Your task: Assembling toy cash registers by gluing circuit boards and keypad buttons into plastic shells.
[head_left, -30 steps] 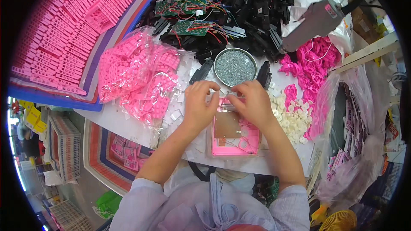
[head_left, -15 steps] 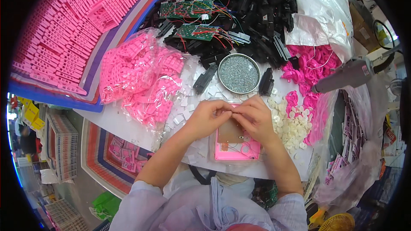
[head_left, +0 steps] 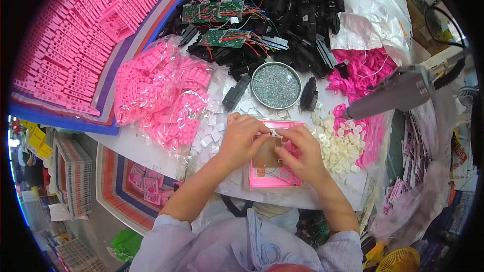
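A clear bag of pink parts (head_left: 161,90) crowds the table's left edge. The left hand (head_left: 241,138) and right hand (head_left: 301,153) pinch a brown circuit board (head_left: 267,153) inside the pink housing (head_left: 275,171) at the near edge; white discs (head_left: 343,141) lie just right.

A flat pink plastic case (head_left: 275,176) (open side up) lies on the table, a brown board (head_left: 265,153) inside.
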